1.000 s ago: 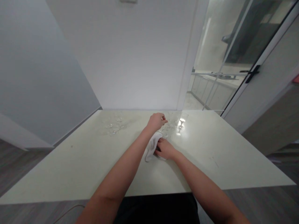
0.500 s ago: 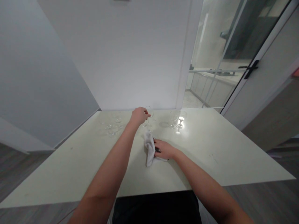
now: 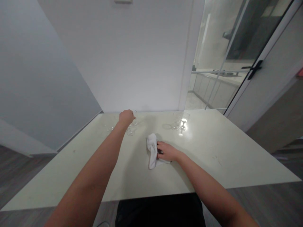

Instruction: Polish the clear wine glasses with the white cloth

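Observation:
My left hand (image 3: 126,117) is near the back of the table, fingers closed round a clear stemmed glass (image 3: 134,113); its outline is faint and partly behind the fingers. Another clear glass foot shows just below that hand, though I cannot tell whether it belongs to the held one. Farther left, more clear glasses (image 3: 109,128) stand partly hidden by my wrist. In the middle of the table, my right hand (image 3: 167,151) is closed on a crumpled white cloth (image 3: 152,151). Something small and dark shows between its fingers, too unclear to name.
Two clear stemmed glasses (image 3: 183,123) stand at the back right of the pale table (image 3: 203,164), under a bright reflection. A white wall (image 3: 142,63) rises behind the table. To the right is a glazed door with a black handle (image 3: 255,69).
My left hand has moved left along the back of the table with the stemmed glass. My right hand and the cloth have stayed nearly in place.

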`<state>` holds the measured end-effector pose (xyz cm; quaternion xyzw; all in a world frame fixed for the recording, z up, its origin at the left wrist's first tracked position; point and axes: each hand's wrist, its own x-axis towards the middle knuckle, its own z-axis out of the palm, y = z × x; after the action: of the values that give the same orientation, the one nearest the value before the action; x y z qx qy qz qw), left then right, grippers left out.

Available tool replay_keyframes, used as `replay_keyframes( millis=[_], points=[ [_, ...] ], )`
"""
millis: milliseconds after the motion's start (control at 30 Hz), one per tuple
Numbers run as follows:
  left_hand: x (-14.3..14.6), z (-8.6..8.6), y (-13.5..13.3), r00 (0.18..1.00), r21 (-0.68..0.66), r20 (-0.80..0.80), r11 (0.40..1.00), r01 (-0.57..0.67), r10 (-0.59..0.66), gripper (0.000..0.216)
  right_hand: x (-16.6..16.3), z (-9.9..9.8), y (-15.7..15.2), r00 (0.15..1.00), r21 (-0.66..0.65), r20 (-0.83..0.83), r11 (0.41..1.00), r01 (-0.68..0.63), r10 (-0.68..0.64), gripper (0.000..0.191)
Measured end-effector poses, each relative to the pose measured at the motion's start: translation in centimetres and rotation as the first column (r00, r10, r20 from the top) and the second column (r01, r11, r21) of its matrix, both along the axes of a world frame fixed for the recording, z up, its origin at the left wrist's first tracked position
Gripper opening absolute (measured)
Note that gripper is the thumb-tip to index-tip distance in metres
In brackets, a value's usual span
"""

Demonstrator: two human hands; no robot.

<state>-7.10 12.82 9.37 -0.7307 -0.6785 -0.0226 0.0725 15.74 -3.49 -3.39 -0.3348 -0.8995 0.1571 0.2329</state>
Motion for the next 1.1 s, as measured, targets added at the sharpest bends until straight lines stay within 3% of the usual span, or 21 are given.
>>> replay_keyframes(
  millis=[267, 400, 500, 667, 733, 800, 933, 1000, 1100],
  points=[
    [0.4, 0.2, -0.4, 0.997, -0.014, -0.08, 1.0, -0.001, 0.0, 0.031, -0.1, 0.3, -0.1, 1.0, 0.0, -0.026, 1.0, -0.003, 0.003, 0.019],
    [1.2, 0.6, -1.2, 0.994, -0.022, -0.112, 1.0, -0.011, 0.008, 0.05, -0.1, 0.3, -0.1, 1.0, 0.003, -0.029, 1.0, -0.005, 0.005, 0.019],
    [2.2, 0.9, -1.8, 0.992, -0.014, -0.121, 0.999, -0.049, 0.047, 0.062, -0.1, 0.2, -0.1, 1.0, 0.014, -0.023, 1.0, -0.007, 0.008, 0.018],
    [4.6, 1.6, -2.8, 0.976, 0.013, -0.166, 0.99, -0.139, 0.139, 0.06, -0.2, 0.1, 0.0, 1.0, 0.012, -0.011, 1.0, -0.003, 0.003, 0.016],
    [6.4, 1.5, -3.7, 0.987, 0.099, -0.145, 0.994, -0.054, 0.068, 0.059, -0.2, 0.2, 0.0, 1.0, 0.012, -0.012, 1.0, -0.003, 0.004, 0.017],
    [8.9, 1.1, -5.1, 0.987, 0.177, -0.101, 0.974, 0.143, -0.127, 0.055, -0.3, 0.3, 0.0, 1.0, 0.009, -0.013, 1.0, -0.002, 0.002, 0.018],
    [15.3, -0.6, -7.9, 0.867, 0.229, -0.007, 0.843, 0.486, -0.498, 0.048, -0.2, 0.5, -0.1, 0.997, -0.003, -0.073, 0.999, -0.033, 0.033, 0.025],
    [18.3, -1.4, -8.6, 0.81, 0.261, 0.023, 0.785, 0.561, -0.586, 0.046, -0.1, 0.4, -0.2, 0.99, -0.006, -0.127, 0.999, -0.054, 0.053, 0.031],
    [21.6, -2.2, -8.4, 0.775, 0.271, 0.01, 0.748, 0.607, -0.632, 0.043, 0.1, 0.3, -0.3, 0.989, -0.037, -0.144, 0.999, -0.037, 0.032, 0.039]
  ],
)
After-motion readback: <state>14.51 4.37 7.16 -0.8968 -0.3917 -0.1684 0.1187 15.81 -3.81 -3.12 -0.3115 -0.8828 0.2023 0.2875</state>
